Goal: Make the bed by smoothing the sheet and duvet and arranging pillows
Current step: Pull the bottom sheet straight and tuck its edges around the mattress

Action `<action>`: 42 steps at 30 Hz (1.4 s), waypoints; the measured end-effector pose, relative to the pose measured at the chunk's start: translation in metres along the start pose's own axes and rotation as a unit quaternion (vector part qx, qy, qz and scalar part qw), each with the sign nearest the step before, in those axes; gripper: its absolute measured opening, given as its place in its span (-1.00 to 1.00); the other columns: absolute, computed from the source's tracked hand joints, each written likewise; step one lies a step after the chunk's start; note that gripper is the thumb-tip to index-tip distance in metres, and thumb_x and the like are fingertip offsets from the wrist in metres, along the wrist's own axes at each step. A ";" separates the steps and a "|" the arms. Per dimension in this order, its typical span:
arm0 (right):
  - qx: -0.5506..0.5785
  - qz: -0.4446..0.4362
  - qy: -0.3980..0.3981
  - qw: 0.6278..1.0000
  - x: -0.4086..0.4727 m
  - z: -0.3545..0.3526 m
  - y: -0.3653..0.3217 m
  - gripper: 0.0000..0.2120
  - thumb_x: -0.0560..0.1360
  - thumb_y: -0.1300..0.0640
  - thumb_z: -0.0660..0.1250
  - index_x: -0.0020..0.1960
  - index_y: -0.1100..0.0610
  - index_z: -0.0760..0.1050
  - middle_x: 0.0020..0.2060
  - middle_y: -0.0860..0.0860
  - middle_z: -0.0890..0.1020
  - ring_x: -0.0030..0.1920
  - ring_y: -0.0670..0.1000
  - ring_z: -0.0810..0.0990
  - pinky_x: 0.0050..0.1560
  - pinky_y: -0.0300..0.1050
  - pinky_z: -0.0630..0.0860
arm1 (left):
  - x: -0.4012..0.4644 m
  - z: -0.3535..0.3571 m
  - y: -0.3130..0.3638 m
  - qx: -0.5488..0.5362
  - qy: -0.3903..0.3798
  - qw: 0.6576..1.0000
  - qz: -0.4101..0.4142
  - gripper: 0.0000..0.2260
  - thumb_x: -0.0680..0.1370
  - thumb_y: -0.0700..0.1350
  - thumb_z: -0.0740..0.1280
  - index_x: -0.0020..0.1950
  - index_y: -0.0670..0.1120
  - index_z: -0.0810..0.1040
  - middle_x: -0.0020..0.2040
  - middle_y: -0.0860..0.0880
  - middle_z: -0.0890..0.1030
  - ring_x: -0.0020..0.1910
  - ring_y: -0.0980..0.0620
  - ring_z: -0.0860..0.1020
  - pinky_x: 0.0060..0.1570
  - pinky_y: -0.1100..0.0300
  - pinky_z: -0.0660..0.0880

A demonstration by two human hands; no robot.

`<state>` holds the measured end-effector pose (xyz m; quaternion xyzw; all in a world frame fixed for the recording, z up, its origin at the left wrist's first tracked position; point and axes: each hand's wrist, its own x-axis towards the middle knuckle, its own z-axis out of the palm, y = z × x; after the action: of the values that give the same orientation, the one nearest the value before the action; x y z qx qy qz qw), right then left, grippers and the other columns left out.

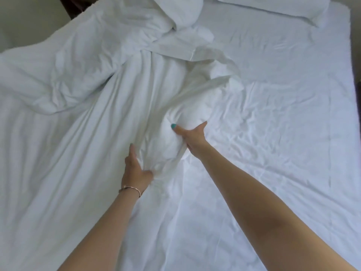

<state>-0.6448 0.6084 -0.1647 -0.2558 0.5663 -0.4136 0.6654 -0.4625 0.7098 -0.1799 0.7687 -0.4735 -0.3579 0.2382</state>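
Observation:
A white duvet (82, 118) lies crumpled over the left half of the bed, its edge bunched into a thick fold in the middle. My left hand (134, 169), with a thin bracelet on the wrist, grips the near end of that fold. Farther along the same fold, my right hand (192, 137) holds it with the thumb on top. The white fitted sheet (283, 114) is bare and wrinkled on the right half. One pillow (273, 10) lies flat at the top right. Another pillow (179, 12) sits tilted at the top middle, partly on the duvet.
The bed's right edge (349, 94) runs down the frame's right side, with dark floor beyond it. At the top left a pale wall (23, 20) and a dark headboard corner (72, 4) border the bed.

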 end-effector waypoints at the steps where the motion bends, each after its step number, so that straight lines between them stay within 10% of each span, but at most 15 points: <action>1: -0.042 -0.029 0.017 0.999 -0.003 0.006 -0.007 -0.01 0.22 0.09 0.64 0.40 0.01 0.05 0.21 -0.01 0.54 0.16 0.03 0.58 0.21 0.06 0.54 | -0.003 0.001 0.007 0.054 -0.001 0.997 0.052 -0.06 0.34 -0.28 0.35 0.54 0.19 -0.08 0.43 -0.05 0.20 0.32 -0.11 0.33 0.18 0.08 0.40; 7: -0.164 -0.165 0.111 0.966 -0.049 -0.008 -0.054 -0.31 0.30 0.14 0.55 0.27 -0.03 0.21 0.06 -0.11 0.56 0.04 -0.10 0.59 0.02 -0.16 0.57 | -0.017 0.008 0.052 0.063 -0.131 0.978 0.150 -0.11 0.27 0.11 0.36 0.47 0.41 -0.05 0.41 0.25 -0.01 0.37 0.07 0.12 0.28 0.13 0.31; 14: -0.258 -0.067 0.480 0.836 -0.248 -0.123 -0.081 -0.28 0.28 -0.24 0.49 0.32 -0.03 0.31 0.05 0.04 0.53 0.10 0.11 0.53 0.13 0.02 0.50 | -0.076 0.042 0.089 0.142 -0.263 0.914 0.274 -0.31 0.42 0.27 0.26 0.49 0.35 0.05 0.38 0.13 0.12 0.34 0.01 0.17 0.31 0.13 0.31; 18: -0.324 0.064 0.372 0.868 -0.269 -0.175 -0.009 -0.27 0.40 -0.19 0.46 0.48 -0.03 0.28 0.18 0.10 0.42 0.26 0.12 0.45 0.28 0.00 0.40 | -0.085 0.076 0.054 0.422 -0.359 0.813 0.178 -0.31 0.55 0.32 0.05 0.53 0.22 -0.28 0.59 0.01 -0.18 0.54 -0.17 -0.04 0.44 -0.14 0.03; 23: -0.379 0.241 0.300 0.842 -0.245 -0.202 0.086 0.12 0.29 -0.36 0.44 0.55 -0.19 -0.25 0.56 0.08 -0.11 0.53 0.22 0.03 0.48 0.18 0.10 | -0.144 0.087 0.022 0.350 -0.318 0.777 0.415 -0.34 0.46 0.38 0.07 0.52 0.19 0.12 0.53 -0.05 0.20 0.50 -0.15 0.13 0.31 -0.38 0.16; 26: -0.424 0.254 0.316 0.810 -0.243 -0.212 0.114 0.28 0.18 -0.43 0.45 0.52 -0.17 -0.39 0.57 -0.01 -0.20 0.56 0.14 -0.17 0.48 0.31 -0.02 | -0.174 0.098 -0.009 0.451 -0.318 0.711 0.436 -0.18 0.42 0.39 0.15 0.51 0.25 -0.26 0.58 -0.10 -0.23 0.51 -0.30 -0.26 0.24 -0.49 -0.36; 29: -0.388 0.226 0.375 0.811 -0.239 -0.225 0.112 0.28 0.19 -0.38 0.50 0.54 -0.12 -0.36 0.57 -0.03 -0.13 0.56 0.08 -0.17 0.47 0.31 -0.09 | -0.170 0.098 -0.033 0.494 -0.265 0.738 0.374 0.02 0.38 0.33 0.32 0.46 0.22 -0.45 0.50 -0.22 -0.42 0.44 -0.38 -0.40 0.28 -0.43 -0.38; 32: -0.340 0.183 0.393 0.834 -0.228 -0.241 0.101 0.31 0.17 -0.36 0.52 0.54 -0.09 -0.36 0.57 0.05 0.03 0.57 0.06 -0.04 0.50 0.23 -0.14 | -0.172 0.100 -0.037 0.453 -0.228 0.788 0.349 0.16 0.16 0.31 0.47 0.55 0.18 -0.20 0.56 -0.29 -0.14 0.50 -0.42 -0.16 0.35 -0.44 -0.17; 36: -0.368 0.194 0.334 0.846 -0.205 -0.251 0.108 0.37 0.10 -0.44 0.47 0.49 -0.10 -0.44 0.40 0.07 0.38 0.45 0.12 0.30 0.49 0.21 -0.06 | -0.178 0.127 -0.026 0.520 -0.218 0.754 0.336 0.07 0.35 0.31 0.32 0.39 0.22 -0.57 0.52 -0.17 -0.39 0.48 -0.38 -0.29 0.26 -0.49 -0.23; 39: -0.442 0.176 0.348 0.807 -0.200 -0.259 0.120 0.39 0.04 -0.44 0.48 0.51 -0.05 -0.36 0.32 0.11 0.33 0.38 0.15 0.29 0.41 0.15 0.19 | -0.186 0.157 -0.010 0.481 -0.262 0.798 0.253 0.10 0.21 0.48 0.28 0.36 0.33 -0.54 0.55 -0.04 -0.36 0.50 -0.32 -0.30 0.29 -0.44 -0.21; 42: -0.385 0.109 0.320 0.859 -0.199 -0.275 0.129 0.37 0.16 -0.19 0.61 0.52 -0.03 -0.39 0.36 0.18 0.19 0.36 0.23 0.28 0.31 0.09 0.32 | -0.203 0.184 0.001 0.511 -0.248 0.792 0.224 0.14 0.18 0.45 0.33 0.36 0.34 -0.54 0.55 -0.08 -0.32 0.50 -0.33 -0.24 0.30 -0.43 -0.11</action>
<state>-0.8801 0.8784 -0.2238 -0.2822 0.8863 -0.1467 0.3367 -0.6656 0.8870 -0.2292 0.5359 -0.7892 -0.1786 -0.2412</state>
